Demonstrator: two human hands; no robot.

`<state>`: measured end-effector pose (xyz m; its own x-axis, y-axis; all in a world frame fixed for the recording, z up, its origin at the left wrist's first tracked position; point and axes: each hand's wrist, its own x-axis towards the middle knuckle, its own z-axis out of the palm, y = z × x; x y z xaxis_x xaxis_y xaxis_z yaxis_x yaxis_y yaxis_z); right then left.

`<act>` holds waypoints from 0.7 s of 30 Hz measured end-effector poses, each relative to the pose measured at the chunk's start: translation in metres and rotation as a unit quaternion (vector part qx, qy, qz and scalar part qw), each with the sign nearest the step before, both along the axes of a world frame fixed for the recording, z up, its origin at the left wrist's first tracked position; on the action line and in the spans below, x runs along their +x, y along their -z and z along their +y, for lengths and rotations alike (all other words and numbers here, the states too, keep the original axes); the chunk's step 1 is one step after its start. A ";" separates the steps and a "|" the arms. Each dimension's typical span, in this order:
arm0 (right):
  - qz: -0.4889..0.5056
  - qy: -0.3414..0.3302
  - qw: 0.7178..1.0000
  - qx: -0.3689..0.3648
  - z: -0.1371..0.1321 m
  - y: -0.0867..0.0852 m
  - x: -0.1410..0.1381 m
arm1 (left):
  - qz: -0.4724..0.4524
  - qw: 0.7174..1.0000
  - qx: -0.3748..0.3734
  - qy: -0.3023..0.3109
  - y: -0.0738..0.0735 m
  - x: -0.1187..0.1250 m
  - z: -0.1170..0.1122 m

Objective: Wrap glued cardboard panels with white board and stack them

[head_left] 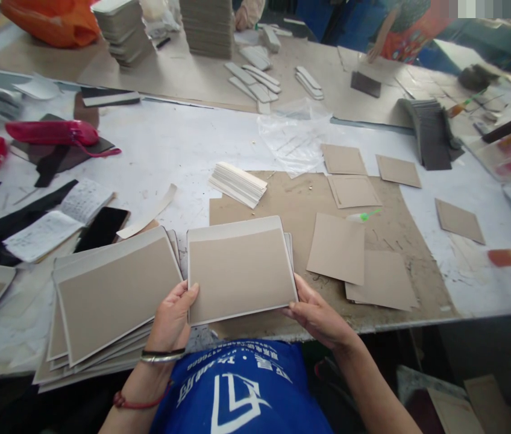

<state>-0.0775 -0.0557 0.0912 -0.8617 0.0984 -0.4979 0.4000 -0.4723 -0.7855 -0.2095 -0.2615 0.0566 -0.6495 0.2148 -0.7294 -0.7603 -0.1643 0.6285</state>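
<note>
Between both hands I hold a rectangular beige panel (240, 271) with a pale grey border, tilted up just above the table's front edge. My left hand (174, 313) pinches its left edge, thumb on the face. At the lower right corner, my right hand (319, 310) grips it with the thumb in front and the fingers behind. Part of another board shows behind its right side. A stack of similar bordered panels (115, 295) lies just left of my left hand. Right of the held panel are plain beige boards (337, 248), near a small green-tipped item (368, 214).
A bundle of white strips (238, 184) lies beyond the panel. To the left are an open notebook (45, 235), a black phone (102, 229) and a pink pouch (52, 131). Tall board stacks (205, 27) stand at the back. Other people's hands (243, 18) show at the far table.
</note>
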 end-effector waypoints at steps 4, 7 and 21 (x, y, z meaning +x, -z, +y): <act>0.000 0.013 1.000 0.002 -0.005 0.001 0.000 | 0.010 1.000 0.004 -0.010 0.000 0.001 -0.001; 0.005 0.015 1.000 -0.001 -0.006 0.004 0.002 | 0.015 1.000 0.003 -0.014 0.000 0.002 -0.001; -0.028 -0.027 0.999 0.016 -0.001 0.030 -0.002 | 0.061 0.997 0.030 -0.048 0.007 0.006 -0.008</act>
<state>-0.0791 -0.0564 0.0614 -0.8372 0.0691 -0.5425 0.4674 -0.4246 -0.7754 -0.2037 -0.2700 0.0496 -0.7516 0.1882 -0.6322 -0.6584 -0.2718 0.7019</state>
